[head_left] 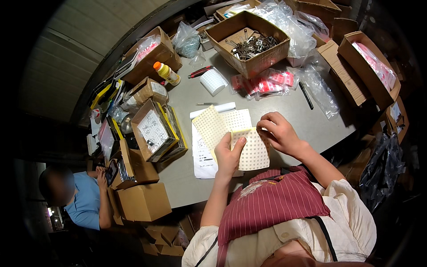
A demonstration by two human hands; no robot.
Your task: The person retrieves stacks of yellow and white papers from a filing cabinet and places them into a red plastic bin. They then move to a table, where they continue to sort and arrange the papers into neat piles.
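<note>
My left hand (230, 153) grips a pale yellow sheet of small printed round labels (255, 153) by its left side, thumb on top. At that sheet's upper right corner, the fingers of my right hand (279, 133) are pinched together against the edge; whether a single label is between them is too small to tell. Beyond my left hand, another yellow label sheet (208, 122) lies slanted over a paler one (239, 118). White printed papers (202, 155) lie partly under them, beside a rolled white sheet (224, 108).
Farther back are a label roll (213, 81), a red-black cutter (201, 71), red packets (267, 84), a black pen (306, 95) and a carton of metal parts (248, 64). Leftward stand a yellow bottle (167, 73) and an open box (153, 129). A person in blue (85, 196) sits lower left.
</note>
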